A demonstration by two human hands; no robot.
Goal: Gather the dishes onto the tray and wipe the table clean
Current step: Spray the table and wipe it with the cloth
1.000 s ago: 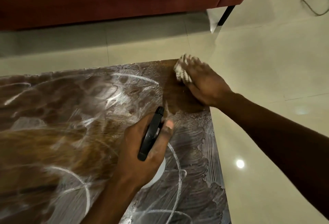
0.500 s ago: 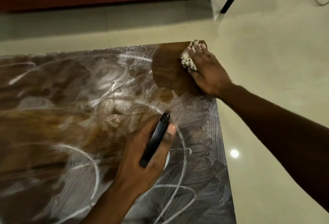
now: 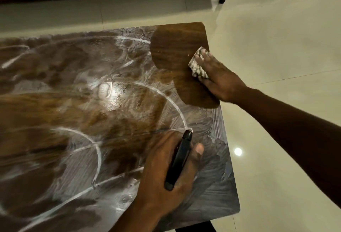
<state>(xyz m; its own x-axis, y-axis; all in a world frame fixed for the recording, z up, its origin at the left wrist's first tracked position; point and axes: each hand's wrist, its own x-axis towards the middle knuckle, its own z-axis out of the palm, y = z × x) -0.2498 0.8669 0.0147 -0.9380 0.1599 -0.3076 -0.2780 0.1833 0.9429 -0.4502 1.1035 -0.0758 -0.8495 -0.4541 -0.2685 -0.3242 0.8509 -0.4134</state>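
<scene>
Wiping is under way and, by the look of the surface, far from finished. Most of the bench (image 3: 212, 191) is covered by a whitish film of cleaner (image 3: 77, 88), streaked with pale arcs, from the left edge of the frame to the lower right corner. Only a patch of bare brown wood (image 3: 177, 53) at the upper right corner is seen cleaned. At the right edge of that patch a white cloth (image 3: 198, 66) is pressed flat under the straight fingers of the right hand (image 3: 219, 80). At lower centre a black object (image 3: 178, 160), apparently a sprayer head, is gripped by the left hand (image 3: 164, 174), with fingers curled round it. No dishes or tray are seen, so that part cannot be judged. Nearly all of the surface is left to be wiped.
</scene>
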